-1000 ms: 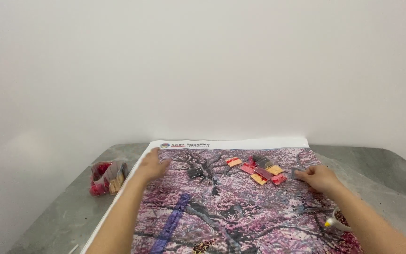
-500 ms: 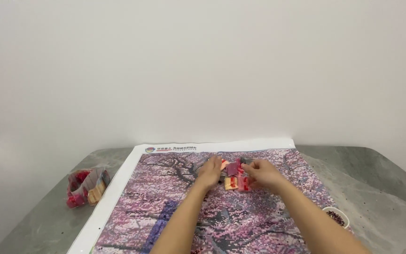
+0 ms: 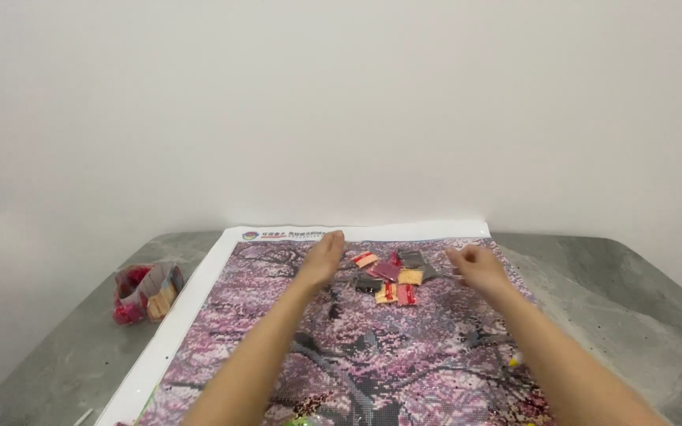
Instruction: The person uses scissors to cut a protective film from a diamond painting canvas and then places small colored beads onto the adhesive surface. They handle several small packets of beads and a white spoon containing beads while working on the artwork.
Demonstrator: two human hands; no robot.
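Head view: left hand [image 3: 323, 256] and right hand [image 3: 473, 264], each grip loose and empty, now apart either side of small packets [image 3: 390, 276]

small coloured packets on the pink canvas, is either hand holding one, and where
Neither. The left hand lies flat on the pink blossom-tree canvas; the right hand is loosely curled, holding nothing visible. The small coloured packets lie loose between them.

I see a cluster of small bead packets [image 3: 389, 276], red, pink, yellow and dark grey, lying flat on the pink blossom-tree canvas [image 3: 372, 355] near its far edge.
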